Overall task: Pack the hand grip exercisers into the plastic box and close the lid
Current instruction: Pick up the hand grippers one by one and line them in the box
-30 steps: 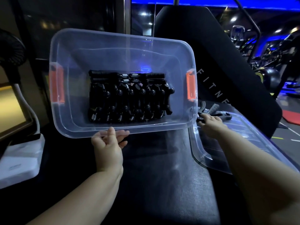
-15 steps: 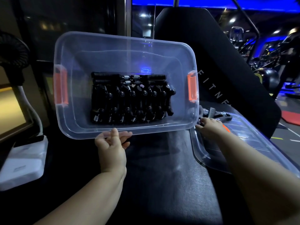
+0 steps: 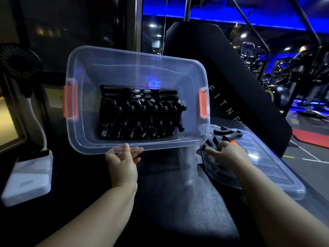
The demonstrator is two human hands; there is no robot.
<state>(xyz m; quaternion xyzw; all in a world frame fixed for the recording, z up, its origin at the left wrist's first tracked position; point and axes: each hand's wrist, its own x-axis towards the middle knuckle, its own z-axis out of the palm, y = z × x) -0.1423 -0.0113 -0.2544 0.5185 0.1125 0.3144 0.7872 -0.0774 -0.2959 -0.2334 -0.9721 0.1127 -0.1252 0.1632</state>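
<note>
Plastic box (image 3: 124, 72) is held tilted, open face toward the wearer, presumably so it can be loaded from the right. Left hand (image 3: 122, 163) supports it, fingers (image 3: 126, 148) pinching the near rim. Just above those fingers, packed exercisers (image 3: 140, 113) lie in a tight row against the lower wall: black moulded handles, steel coil springs. The walls are clear, thin and round-cornered, with an orange latch (image 3: 203, 104) beside the row. Right hand (image 3: 229, 155) has its fingers curled on a loose exerciser (image 3: 229, 134), which lies on the ribbed clear lid (image 3: 267, 166), flat on the textured black table (image 3: 178, 202).

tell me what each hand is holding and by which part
The left hand grips the plastic box by its near long rim. The right hand pinches a loose hand grip exerciser by one handle.
</note>
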